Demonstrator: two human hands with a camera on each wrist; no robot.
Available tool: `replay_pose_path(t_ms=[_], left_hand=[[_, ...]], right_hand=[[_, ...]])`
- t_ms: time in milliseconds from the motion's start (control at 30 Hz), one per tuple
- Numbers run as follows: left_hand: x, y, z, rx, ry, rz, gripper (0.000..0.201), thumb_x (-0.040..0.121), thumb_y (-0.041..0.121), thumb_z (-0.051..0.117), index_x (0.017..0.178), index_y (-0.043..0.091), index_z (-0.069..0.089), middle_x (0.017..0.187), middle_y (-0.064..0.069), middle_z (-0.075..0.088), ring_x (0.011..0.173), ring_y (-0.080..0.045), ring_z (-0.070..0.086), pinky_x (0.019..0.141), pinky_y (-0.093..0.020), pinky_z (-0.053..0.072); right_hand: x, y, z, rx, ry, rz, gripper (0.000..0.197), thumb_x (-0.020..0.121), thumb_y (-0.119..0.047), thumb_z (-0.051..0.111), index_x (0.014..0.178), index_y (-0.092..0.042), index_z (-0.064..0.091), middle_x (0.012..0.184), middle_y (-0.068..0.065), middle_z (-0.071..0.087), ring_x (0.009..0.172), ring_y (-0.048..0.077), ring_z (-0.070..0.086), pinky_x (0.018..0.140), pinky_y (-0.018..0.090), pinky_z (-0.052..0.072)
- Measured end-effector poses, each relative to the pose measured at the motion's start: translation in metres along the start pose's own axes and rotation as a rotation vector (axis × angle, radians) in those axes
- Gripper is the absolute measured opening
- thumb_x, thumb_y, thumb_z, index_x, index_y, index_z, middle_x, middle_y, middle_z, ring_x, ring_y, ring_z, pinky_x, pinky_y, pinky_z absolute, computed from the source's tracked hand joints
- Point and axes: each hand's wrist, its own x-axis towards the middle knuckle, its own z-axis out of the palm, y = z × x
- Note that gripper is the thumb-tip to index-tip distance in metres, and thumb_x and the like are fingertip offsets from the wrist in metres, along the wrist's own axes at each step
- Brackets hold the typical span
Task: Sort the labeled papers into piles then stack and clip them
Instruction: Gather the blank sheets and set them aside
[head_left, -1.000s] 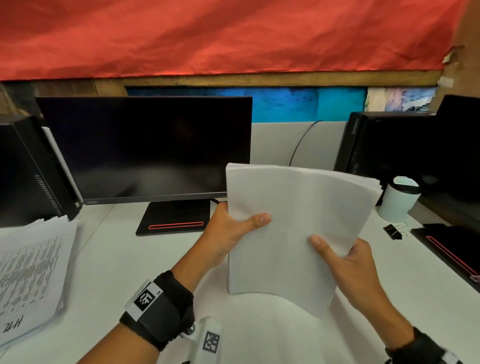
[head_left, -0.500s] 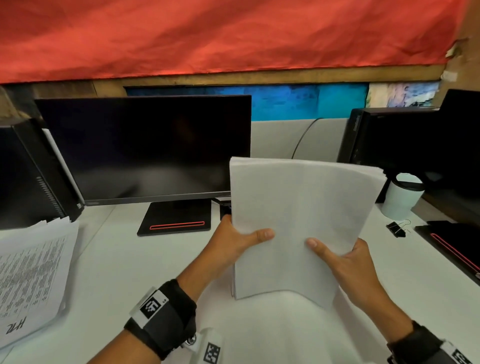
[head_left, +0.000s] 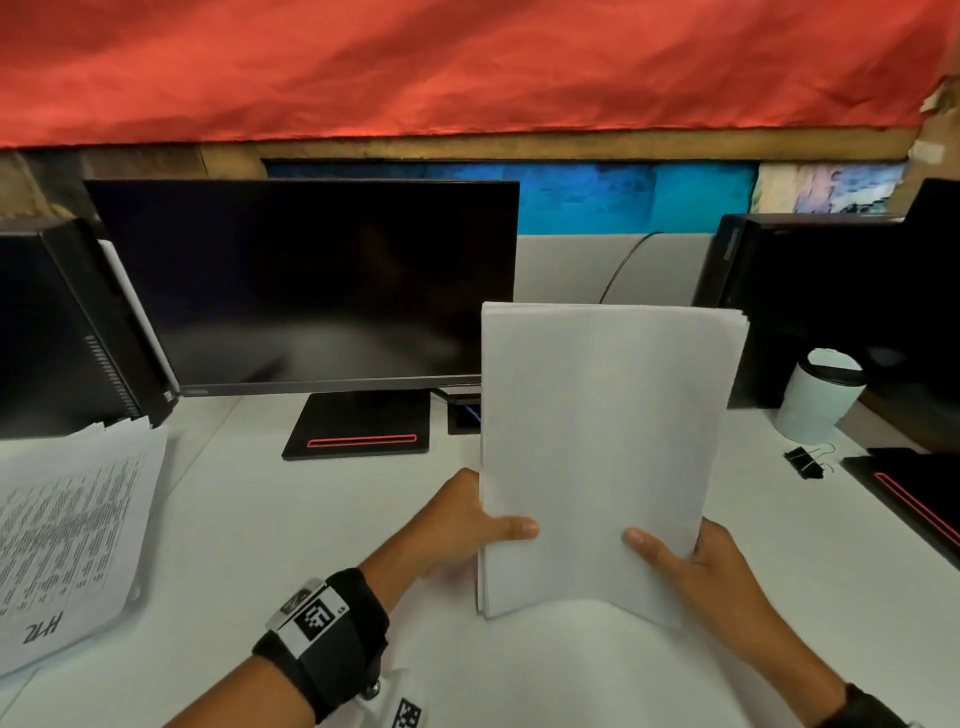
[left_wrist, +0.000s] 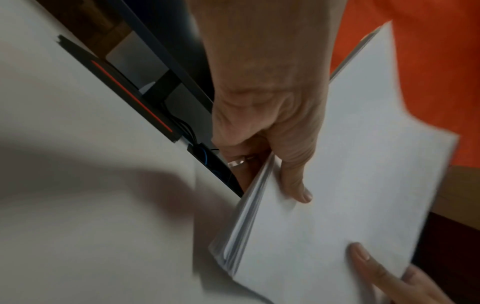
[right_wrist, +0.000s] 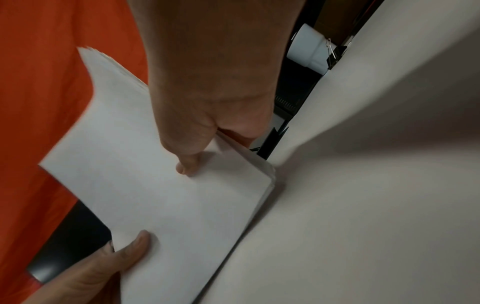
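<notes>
Both hands hold the stack of papers (head_left: 602, 447) upright between them, its bottom edge on or just above the white desk (head_left: 270, 519): the left hand (head_left: 457, 525) pinches the left edge, the right hand (head_left: 701, 566) the right. The top right corners fan slightly, so loosen both pinches and tap until flush. The binder clip (head_left: 806, 461) lies beyond the right hand, beside the paper cup (head_left: 815, 397).

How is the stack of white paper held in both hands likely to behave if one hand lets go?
The paper stack would probably flop: its bottom edge already bows between the left hand and right hand. Its unclipped sheets show fanned edges, so they may slide apart.
</notes>
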Motion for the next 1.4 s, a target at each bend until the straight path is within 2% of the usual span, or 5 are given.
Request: replay_pose_path(t_ms=[367,800,1000,1233,1400], left_hand=[[-0.002,0.001,0.041,0.081,-0.209,-0.347,0.049,0.076,0.022,0.096,0.105,0.014,0.058,0.109,-0.009,0.073,0.096,-0.024,0.076,0.08,-0.039,0.066],[0.0,0.013,0.054,0.141,-0.031,-0.417,0.09,0.106,0.04,0.058,0.165,0.005,0.001,0.16,-0.01,0.04,0.118,-0.017,0.051,0.079,-0.02,0.045],[-0.004,0.029,0.056,0.092,-0.049,-0.444,0.081,0.106,0.013,0.045,0.164,0.003,-0.012,0.094,-0.002,0.049,0.068,-0.009,0.048,0.031,-0.012,0.039],[-0.001,0.029,0.055,0.098,-0.036,-0.473,0.093,0.101,0.011,0.058,0.162,0.001,-0.012,0.094,-0.004,0.056,0.067,-0.012,0.061,0.042,-0.016,0.05],[0.0,0.025,0.059,0.226,-0.042,-0.449,0.105,0.102,0.037,0.062,0.161,0.002,-0.017,0.152,-0.01,0.047,0.111,-0.021,0.057,0.082,-0.025,0.047]], right_hand=[[0.011,0.042,-0.017,-0.249,-0.036,0.275,0.059,0.086,-0.023,0.087,0.133,-0.017,0.052,0.113,0.0,0.076,0.098,0.018,0.076,0.087,0.042,0.06],[0.018,0.01,-0.018,-0.309,-0.259,0.441,0.06,0.097,-0.044,0.073,0.144,-0.027,0.039,0.126,-0.012,0.063,0.11,0.007,0.064,0.078,0.023,0.052],[0.035,0.018,-0.025,-0.407,-0.199,0.457,0.055,0.101,-0.027,0.068,0.149,-0.02,0.041,0.124,-0.007,0.063,0.11,0.017,0.065,0.096,0.041,0.056],[0.035,0.014,-0.022,-0.523,-0.187,0.478,0.073,0.104,-0.033,0.061,0.163,-0.021,0.02,0.155,0.005,0.047,0.122,0.027,0.056,0.1,0.036,0.045],[0.026,0.003,-0.013,-0.654,-0.235,0.509,0.045,0.104,-0.046,0.057,0.136,-0.019,0.038,0.131,0.001,0.037,0.102,0.024,0.052,0.084,0.035,0.04]])
